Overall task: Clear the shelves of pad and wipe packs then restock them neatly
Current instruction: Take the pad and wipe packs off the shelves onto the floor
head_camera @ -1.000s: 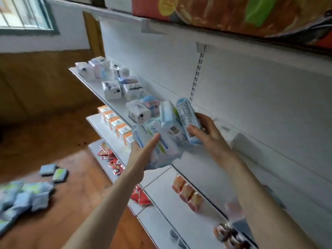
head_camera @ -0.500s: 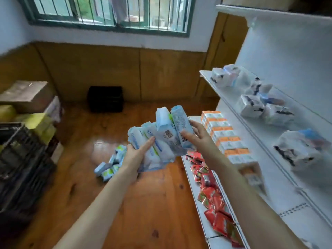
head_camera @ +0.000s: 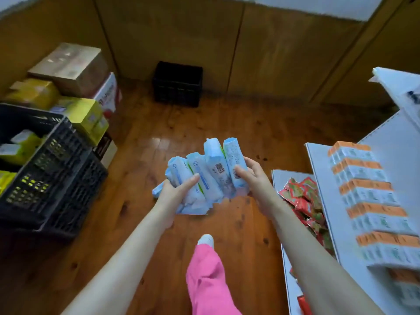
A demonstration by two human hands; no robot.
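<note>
Together left grip (head_camera: pixel 176 190), right grip (head_camera: pixel 251 176) clutch packs (head_camera: pixel 201 176) (barcode (head_camera: pixel 219 167))

Bare floor (head_camera: pixel 204 123) ahead; crates (head_camera: pixel 52 169) left, shelves (head_camera: pixel 386 142) right.

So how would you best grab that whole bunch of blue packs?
By its two end packs, one hand from each side, squeezing inward. The blue packs are loose, side by side in a fanned row, so only pressure along the row keeps them together. The left hand and right hand hold them so; lower packs sag, so fingers underneath probably help.
</note>
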